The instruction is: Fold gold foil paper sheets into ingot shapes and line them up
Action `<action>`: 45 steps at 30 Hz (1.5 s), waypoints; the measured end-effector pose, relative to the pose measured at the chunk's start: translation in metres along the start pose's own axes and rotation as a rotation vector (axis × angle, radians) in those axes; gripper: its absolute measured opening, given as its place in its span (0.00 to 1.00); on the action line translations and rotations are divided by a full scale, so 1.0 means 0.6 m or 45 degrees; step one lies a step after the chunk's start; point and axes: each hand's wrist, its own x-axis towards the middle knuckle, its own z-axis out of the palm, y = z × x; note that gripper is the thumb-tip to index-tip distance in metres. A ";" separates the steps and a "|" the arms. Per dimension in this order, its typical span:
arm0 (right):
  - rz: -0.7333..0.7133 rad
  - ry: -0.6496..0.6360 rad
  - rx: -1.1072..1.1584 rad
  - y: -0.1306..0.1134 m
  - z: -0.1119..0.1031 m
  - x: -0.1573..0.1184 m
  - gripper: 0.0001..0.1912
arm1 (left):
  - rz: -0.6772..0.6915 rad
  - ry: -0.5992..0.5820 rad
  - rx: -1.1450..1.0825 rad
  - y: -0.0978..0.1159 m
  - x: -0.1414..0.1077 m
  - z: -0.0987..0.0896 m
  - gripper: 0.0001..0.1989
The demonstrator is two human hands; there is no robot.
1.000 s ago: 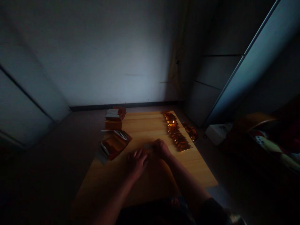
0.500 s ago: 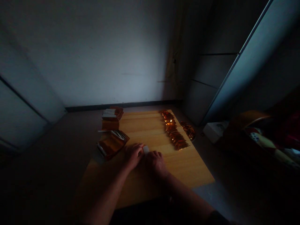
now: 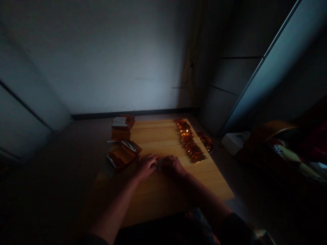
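Your forearms extend forward over the wooden tabletop (image 3: 153,200), with a dark sleeve (image 3: 231,226) at your right elbow. Your left hand (image 3: 148,165) and right hand (image 3: 174,166) are positioned close together over the middle of the surface, fingers curled inward. A small pale piece (image 3: 159,164) is located between them, at the fingertips of both hands. The light is too low to tell whether either hand is closed on it.

To the left of your left hand, a copper-coloured bundle (image 3: 123,156) with pale edges lies at the tabletop's left side. Beyond it are a flat copper-coloured stack (image 3: 120,133) and, farther back, a pale stack (image 3: 119,121). On the right, a row of shiny folded foil pieces (image 3: 188,140) runs along the tabletop's right edge. Outside that edge, note more foil (image 3: 205,141) and a white box (image 3: 233,142). A pale wall (image 3: 127,75) stands behind.
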 end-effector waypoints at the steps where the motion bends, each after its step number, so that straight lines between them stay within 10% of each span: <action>1: -0.007 0.009 -0.002 0.000 0.001 0.001 0.09 | 0.005 0.007 0.006 -0.001 0.000 0.001 0.05; 14: -0.285 -0.015 0.276 -0.010 0.008 0.021 0.08 | 0.035 0.124 0.107 -0.011 -0.005 0.012 0.25; 28: -0.164 -0.027 0.474 0.011 -0.006 0.024 0.04 | 0.058 0.090 0.100 -0.004 -0.007 0.005 0.08; 45: -0.076 -0.216 0.286 0.012 -0.006 0.045 0.06 | 0.048 0.133 0.122 -0.001 -0.011 0.005 0.16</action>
